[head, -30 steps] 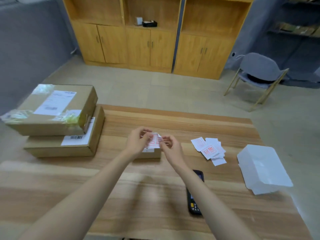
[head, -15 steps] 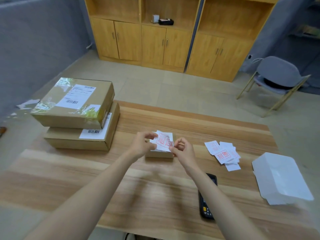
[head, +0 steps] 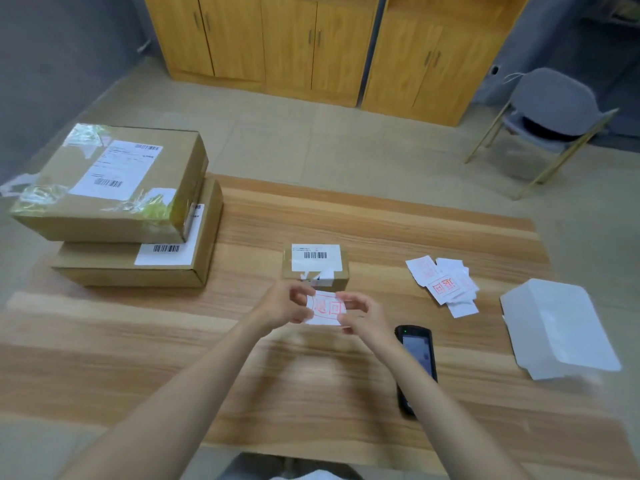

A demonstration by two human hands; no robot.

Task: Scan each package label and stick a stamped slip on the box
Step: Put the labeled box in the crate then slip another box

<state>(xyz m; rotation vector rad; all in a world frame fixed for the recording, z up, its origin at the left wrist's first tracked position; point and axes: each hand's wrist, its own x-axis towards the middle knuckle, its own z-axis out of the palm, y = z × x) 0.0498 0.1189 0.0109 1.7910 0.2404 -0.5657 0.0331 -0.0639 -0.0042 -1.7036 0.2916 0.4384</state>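
Pinching the stamped slip at its two short ends, the left hand and the right hand hold it between thumb and curled fingers over the middle of the desk, just on the near side of the small box. The slip's long axis runs left to right, roughly parallel to the desk's near edge, and its red-stamped face is turned upward. The small box sits flat, barcode label on top, its long side also left to right. A scanner lies screen-up under the right forearm, pointing from near edge to far edge. Loose slips are heaped toward the right edge, a white tray beyond them. At the far left corner stand two cartons — the upper box skewed on the lower box.
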